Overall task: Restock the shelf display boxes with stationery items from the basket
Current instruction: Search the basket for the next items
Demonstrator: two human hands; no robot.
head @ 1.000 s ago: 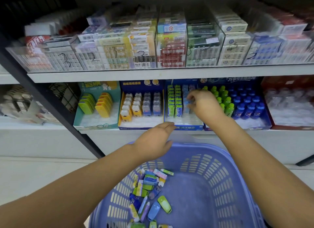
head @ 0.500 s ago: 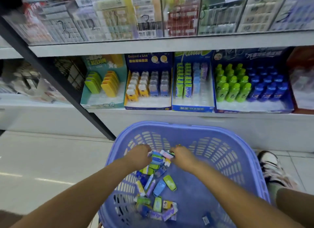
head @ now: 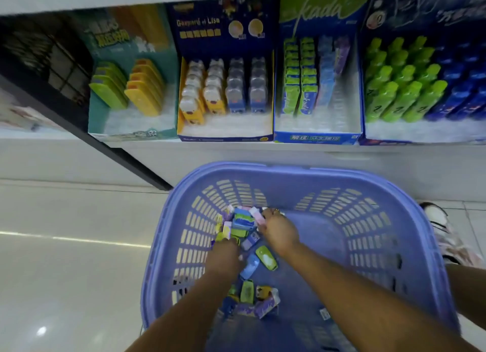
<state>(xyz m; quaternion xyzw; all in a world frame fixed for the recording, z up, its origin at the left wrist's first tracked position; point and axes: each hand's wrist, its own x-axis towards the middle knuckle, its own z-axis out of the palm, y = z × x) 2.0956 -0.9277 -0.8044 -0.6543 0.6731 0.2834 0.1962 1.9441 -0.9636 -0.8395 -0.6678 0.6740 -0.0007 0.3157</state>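
A purple-blue slatted basket (head: pixel 289 169) stands on the floor below the shelf. In its left half lies a pile of small stationery packets (head: pixel 243 224) in green, blue, pink and purple. My left hand (head: pixel 226 255) is knuckles-up in the pile, its fingertips hidden among the packets. My right hand (head: pixel 280 232) reaches in beside it, fingers curled over a pink-white packet (head: pixel 255 216) at the top of the pile. On the shelf, the blue "kada" display box (head: pixel 317 137) holds rows of green and blue packets, with bare room in its right columns.
Beside it stand a teal box (head: pixel 131 135) of green and yellow items, a dark blue box (head: pixel 224 136) of bear-shaped items and a box of green and blue bottles (head: pixel 410 96). A black shelf post (head: pixel 110 146) slants down left. A shoe (head: pixel 435 219) shows right of the basket.
My right hand left the "kada" box and came down into the basket. Both hands now dig in the packet pile, and my view has tilted down and closer.
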